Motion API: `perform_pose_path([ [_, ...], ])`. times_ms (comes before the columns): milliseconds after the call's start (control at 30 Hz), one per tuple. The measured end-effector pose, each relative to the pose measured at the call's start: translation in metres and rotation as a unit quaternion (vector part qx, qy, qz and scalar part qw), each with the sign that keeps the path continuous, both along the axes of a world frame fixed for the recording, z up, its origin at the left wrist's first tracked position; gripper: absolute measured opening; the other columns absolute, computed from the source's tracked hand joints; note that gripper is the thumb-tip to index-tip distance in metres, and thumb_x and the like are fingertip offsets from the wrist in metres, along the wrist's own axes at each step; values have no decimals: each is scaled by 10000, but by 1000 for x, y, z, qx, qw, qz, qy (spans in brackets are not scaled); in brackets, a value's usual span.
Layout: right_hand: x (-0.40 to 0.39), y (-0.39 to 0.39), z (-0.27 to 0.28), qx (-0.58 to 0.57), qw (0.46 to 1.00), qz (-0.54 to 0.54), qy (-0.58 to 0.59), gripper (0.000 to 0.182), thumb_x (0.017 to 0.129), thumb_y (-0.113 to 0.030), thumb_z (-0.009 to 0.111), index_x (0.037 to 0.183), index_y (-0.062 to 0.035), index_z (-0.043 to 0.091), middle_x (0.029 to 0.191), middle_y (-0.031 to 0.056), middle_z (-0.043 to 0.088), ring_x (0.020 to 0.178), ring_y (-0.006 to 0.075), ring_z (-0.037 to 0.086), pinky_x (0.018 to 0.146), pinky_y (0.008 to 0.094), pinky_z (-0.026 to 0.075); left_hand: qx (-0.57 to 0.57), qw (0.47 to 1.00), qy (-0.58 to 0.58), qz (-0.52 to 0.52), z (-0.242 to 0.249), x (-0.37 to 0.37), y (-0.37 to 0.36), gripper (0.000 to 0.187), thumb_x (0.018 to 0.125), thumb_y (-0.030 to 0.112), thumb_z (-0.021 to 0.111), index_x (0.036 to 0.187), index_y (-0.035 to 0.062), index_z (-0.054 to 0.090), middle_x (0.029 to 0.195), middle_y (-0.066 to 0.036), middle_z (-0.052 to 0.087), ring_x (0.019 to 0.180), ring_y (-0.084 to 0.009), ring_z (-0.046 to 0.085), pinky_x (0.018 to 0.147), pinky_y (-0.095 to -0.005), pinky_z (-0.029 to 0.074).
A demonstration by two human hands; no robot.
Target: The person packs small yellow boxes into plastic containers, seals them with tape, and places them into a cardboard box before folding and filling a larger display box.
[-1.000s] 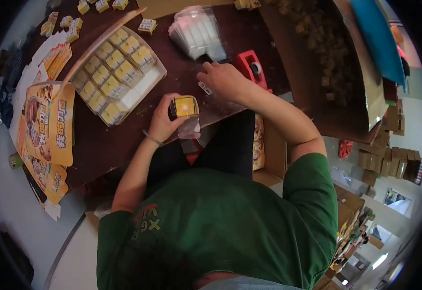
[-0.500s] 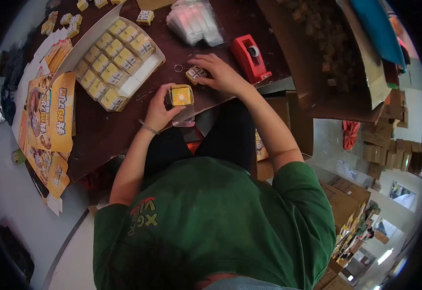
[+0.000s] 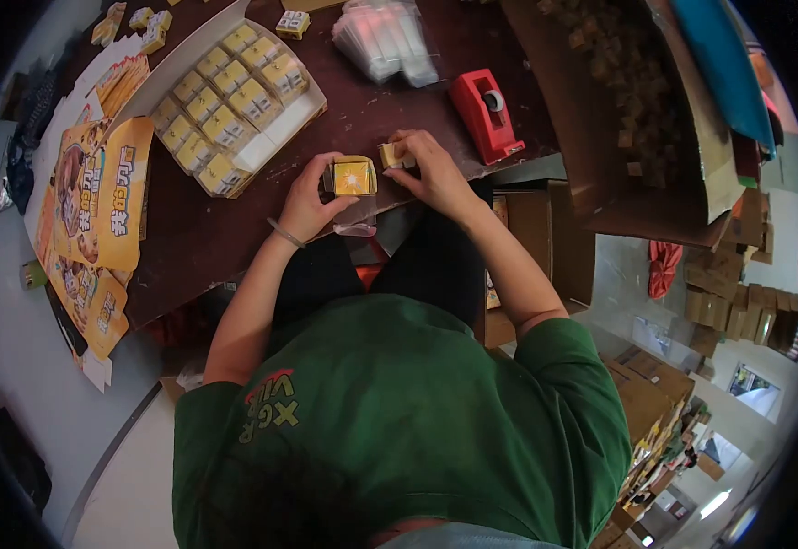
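Note:
My left hand [image 3: 304, 203] is closed around a small clear plastic box [image 3: 355, 209] near the table's front edge. Inside its top shows a yellow square face [image 3: 354, 177] with a pale star-like mark. Just to the right, my right hand [image 3: 437, 179] pinches a small yellow and white block [image 3: 390, 156] between thumb and fingers. The block is beside the plastic box, with a narrow gap between them. To the upper left stands an open display box [image 3: 269, 145] with rows of similar clear-packed yellow blocks.
A red tape dispenser [image 3: 483, 119] stands right of my hands. Clear plastic sleeves [image 3: 385, 46] lie at the back, near a loose block [image 3: 293, 24]. Printed yellow cartons [image 3: 97, 215] lean at the left. A large cardboard box [image 3: 641, 220] holds many small pieces at the right.
My right hand has picked the small block up off the table and turned it, bringing it nearer the plastic box. My left hand keeps its hold on the box.

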State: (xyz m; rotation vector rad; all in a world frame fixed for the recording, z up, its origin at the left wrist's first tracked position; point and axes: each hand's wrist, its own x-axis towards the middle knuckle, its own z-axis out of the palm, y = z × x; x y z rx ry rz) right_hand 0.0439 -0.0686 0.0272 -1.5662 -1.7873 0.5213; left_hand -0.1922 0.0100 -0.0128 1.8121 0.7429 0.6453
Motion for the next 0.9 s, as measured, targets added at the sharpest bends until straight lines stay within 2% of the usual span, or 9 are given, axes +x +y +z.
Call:
perform_pose_path([
  [67,2,5,7,-66,995,-34,61,434,787,-131,786,1110,-11,522,1137,149,613,999,309,622,851,366,511,-6,1000,-4,7,1,1,-2,598,705,129,824,1214,46,521,1188,-143,614,1141,-301,599,964,-376,467],
  [100,-2,11,19,-49,988,-57,133,425,811,-130,780,1149,-5,553,1084,116,649,934,203,652,823,318,520,5,1000,-2,16,2,2,-3,600,705,131,825,1216,45,522,1189,-144,613,1141,-303,598,966,-376,466],
  [167,-4,26,35,-19,952,-63,300,420,828,-122,769,1189,-8,588,1090,81,656,947,141,628,848,290,509,26,999,4,35,2,4,-5,604,706,136,826,1220,43,524,1193,-147,613,1142,-307,597,970,-377,464],
  [267,-29,25,88,-57,932,41,357,416,823,-127,773,1188,-5,617,1089,68,654,989,133,608,868,279,497,-3,1000,7,22,1,5,-5,611,708,146,829,1228,43,526,1198,-149,612,1140,-300,598,975,-376,462],
  [333,-39,18,95,-34,976,105,189,493,783,-170,800,1211,-24,605,1098,135,616,998,244,623,874,331,502,-31,999,-14,34,5,5,-9,607,711,122,825,1235,50,526,1194,-142,613,1140,-278,598,973,-367,464],
  [433,-45,8,77,33,993,95,56,575,756,-240,809,1240,-39,573,1170,149,571,1074,349,553,898,407,490,-48,998,-43,28,0,6,-6,586,705,74,808,1222,47,534,1179,-134,608,1129,-282,599,958,-361,471],
  [533,-46,4,63,78,993,86,-21,594,729,-238,815,1233,-43,566,1201,156,545,1124,366,526,950,434,459,-12,999,-41,31,0,5,-7,580,695,58,800,1213,44,540,1163,-137,605,1121,-298,599,954,-365,473],
  [833,-49,13,65,90,991,94,-2,554,733,-116,794,1213,-44,528,1189,159,544,1121,372,523,968,456,440,-21,999,-34,27,-3,5,-6,589,684,59,802,1213,47,542,1166,-142,594,1116,-305,594,950,-376,472],
  [900,-49,12,62,35,992,115,28,570,734,-105,787,1233,-42,520,1184,156,557,1114,367,534,973,462,434,-15,999,-20,23,0,4,-6,592,685,63,805,1215,49,542,1164,-141,593,1113,-305,593,948,-375,470],
])
